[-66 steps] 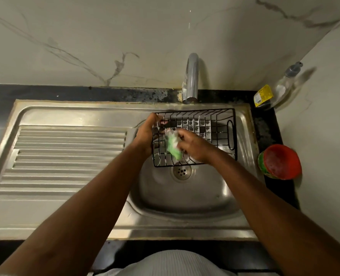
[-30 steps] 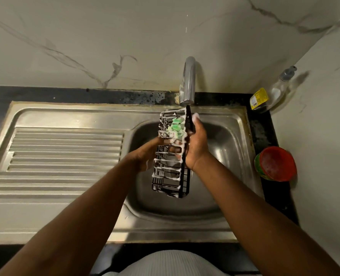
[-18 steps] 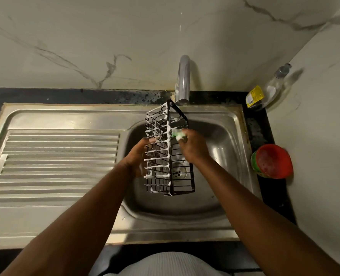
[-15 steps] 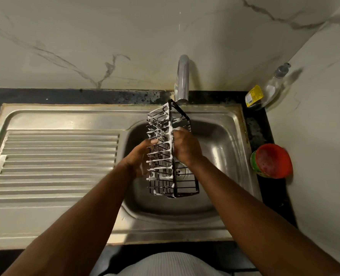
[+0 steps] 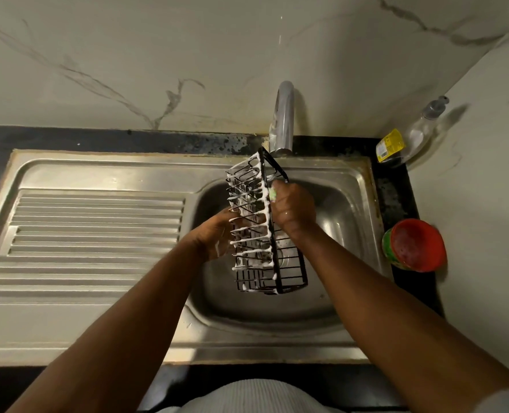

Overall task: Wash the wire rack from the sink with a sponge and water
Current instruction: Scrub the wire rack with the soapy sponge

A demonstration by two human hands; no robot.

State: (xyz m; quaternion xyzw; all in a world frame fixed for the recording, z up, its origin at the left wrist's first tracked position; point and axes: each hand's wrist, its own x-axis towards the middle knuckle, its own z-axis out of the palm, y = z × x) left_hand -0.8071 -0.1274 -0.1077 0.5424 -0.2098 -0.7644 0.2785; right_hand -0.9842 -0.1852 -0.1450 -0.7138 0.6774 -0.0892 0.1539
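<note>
Head view: black wire rack (image 5: 259, 231), streaked with white foam, stands on end over the sink (image 5: 330, 308) basin, under the tap (image 5: 283, 120). Left hand (image 5: 214, 236) grips its left side; right hand (image 5: 292, 210) is closed on a green sponge (image 5: 273, 193) pressed to the rack's edge. On the dark worktop (image 5: 396, 186), a bottle (image 5: 408, 138) has a yellow label, its print too small to read; nearby sits a red bowl (image 5: 417, 244).

Black stone counter (image 5: 396, 186), steel sink (image 5: 98, 323) set into it. Held a clear pump bottle (image 5: 408, 138) and a red-lidded tub (image 5: 417, 245), both right of the basin.
</note>
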